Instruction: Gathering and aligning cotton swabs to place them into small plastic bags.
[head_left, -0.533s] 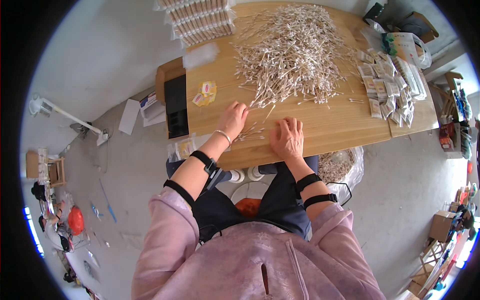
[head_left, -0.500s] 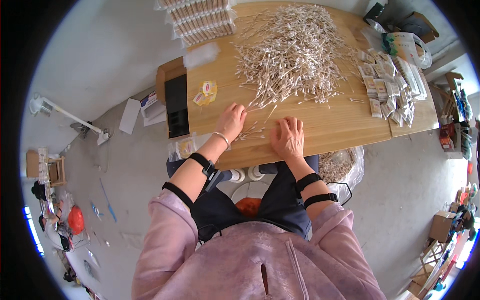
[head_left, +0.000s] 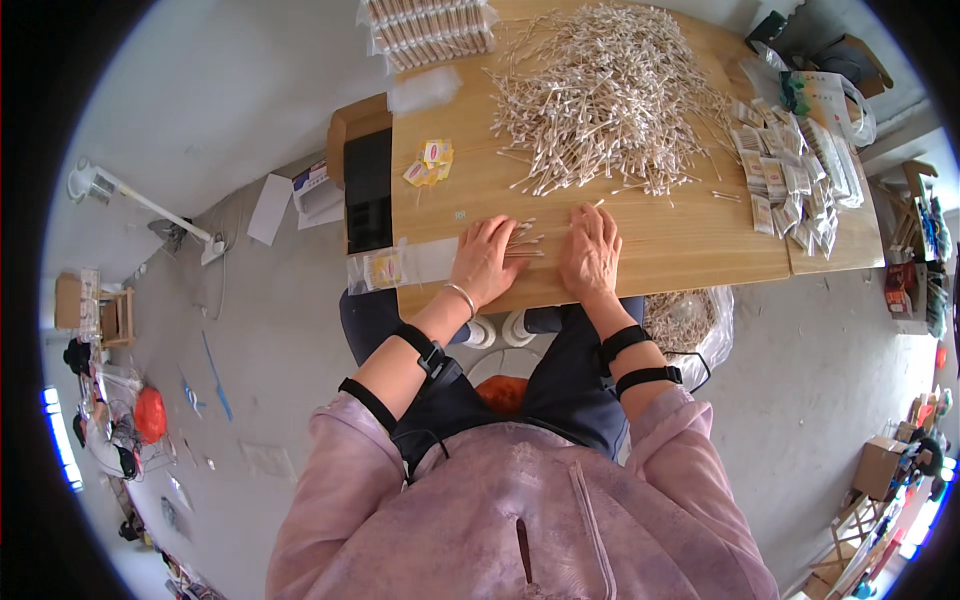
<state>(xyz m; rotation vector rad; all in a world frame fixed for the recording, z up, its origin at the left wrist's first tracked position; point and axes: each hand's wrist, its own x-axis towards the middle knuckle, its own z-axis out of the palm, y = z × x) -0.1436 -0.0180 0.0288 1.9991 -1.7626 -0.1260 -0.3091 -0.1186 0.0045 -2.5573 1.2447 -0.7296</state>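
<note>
White-tipped swabs [head_left: 528, 239], a small bunch, lie on the wooden table [head_left: 690, 238] betw. the two hands, long axes approx. left to right. L hand [head_left: 485, 260] is nearer: its fingers bend around the left ends, but if they grip, I cannot tell. R hand [head_left: 590, 252] rests apart to the right, w/ fingers bent; one swab tip [head_left: 599, 204] shows just beyond them on far side, held or not, unclear. Big swab heap [head_left: 610, 95] lies farther away. Containers: clear bag [head_left: 356, 273] w/ yellow card [head_left: 380, 268] & swabs, near left; larger plastic bag [head_left: 722, 317] below table at right, also w/ swabs; black box [head_left: 368, 190] by left table edge, contents too dark to tell; many small swab packs [head_left: 785, 188] at right.
</note>
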